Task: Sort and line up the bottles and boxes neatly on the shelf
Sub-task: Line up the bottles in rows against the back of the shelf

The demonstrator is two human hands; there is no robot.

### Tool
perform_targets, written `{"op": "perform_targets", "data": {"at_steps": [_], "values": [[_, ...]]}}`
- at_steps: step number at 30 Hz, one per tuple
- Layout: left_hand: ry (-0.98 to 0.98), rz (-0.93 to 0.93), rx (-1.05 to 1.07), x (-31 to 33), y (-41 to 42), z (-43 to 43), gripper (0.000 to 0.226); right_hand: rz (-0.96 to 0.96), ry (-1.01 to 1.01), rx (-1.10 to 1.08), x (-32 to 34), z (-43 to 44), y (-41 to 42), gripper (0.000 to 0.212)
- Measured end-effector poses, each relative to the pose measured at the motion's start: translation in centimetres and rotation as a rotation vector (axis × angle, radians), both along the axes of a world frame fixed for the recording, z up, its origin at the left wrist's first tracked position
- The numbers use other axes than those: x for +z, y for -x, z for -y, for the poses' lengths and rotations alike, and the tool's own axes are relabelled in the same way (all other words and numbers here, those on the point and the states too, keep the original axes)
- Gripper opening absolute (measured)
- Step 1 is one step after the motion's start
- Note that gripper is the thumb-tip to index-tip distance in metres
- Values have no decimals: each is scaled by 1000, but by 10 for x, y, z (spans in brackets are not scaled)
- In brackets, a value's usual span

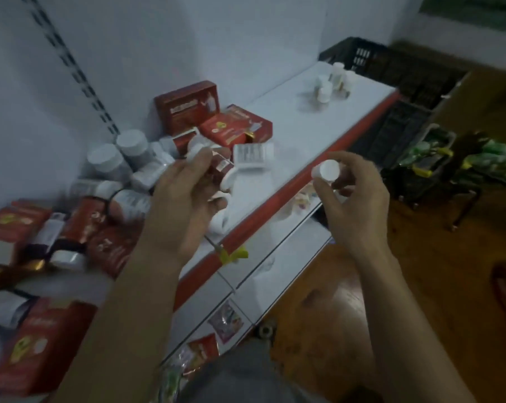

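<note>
My left hand (185, 199) hovers over the white shelf (289, 132) and grips several small white-capped bottles (222, 173). My right hand (353, 199) is out past the shelf's red front edge and holds one small white bottle (327, 170), cap up. A jumbled heap of white-lidded bottles (121, 161) lies at the back left. Red boxes (188, 106) stand and lie behind it, and more red boxes (36, 341) are scattered at the near left. A small group of white bottles (333, 81) stands upright at the far right end of the shelf.
A black plastic crate (391, 71) sits beyond the shelf's right end. Green packets (449, 161) lie in a basket on the wooden floor (420, 271). Lower shelves (260, 286) with packets stick out below. A slotted upright (71, 65) runs up the white back wall.
</note>
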State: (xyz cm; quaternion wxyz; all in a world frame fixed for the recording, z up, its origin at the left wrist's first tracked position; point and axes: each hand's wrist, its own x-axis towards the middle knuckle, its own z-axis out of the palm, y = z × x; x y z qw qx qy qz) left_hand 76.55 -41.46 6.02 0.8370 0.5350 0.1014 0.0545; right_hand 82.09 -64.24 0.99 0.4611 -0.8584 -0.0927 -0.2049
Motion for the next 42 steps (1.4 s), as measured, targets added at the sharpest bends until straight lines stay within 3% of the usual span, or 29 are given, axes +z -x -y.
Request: {"op": "perform_targets", "data": {"at_steps": [3, 7, 14, 19, 22, 30, 34, 38, 42], "values": [[209, -73, -111, -7, -54, 33, 21, -51, 17, -47, -6, 35, -29, 31], [176, -162, -186, -14, -131, 74, 26, -89, 31, -87, -16, 75, -83, 29], [-157, -246, -135, -32, -250, 107, 19, -181, 57, -89, -17, 120, -190, 30], [-393, -303, -101, -59, -277, 129, 21, -241, 20, -40, -31, 130, -244, 31], [-561, -295, 27, -67, -296, 131, 13, -261, -8, 2, -38, 125, -281, 31], [-988, -307, 310, -99, -348, 146, 24, -350, 88, 214, -48, 118, -373, 40], [-976, -358, 429, -101, -357, 160, 43, -331, 128, 351, -45, 127, -390, 52], [-920, -392, 471, -96, -345, 171, 56, -217, 153, 473, -33, 129, -390, 38], [-1206, -453, 558, -81, -305, 169, 34, -166, 205, 752, -16, 105, -386, 21]]}}
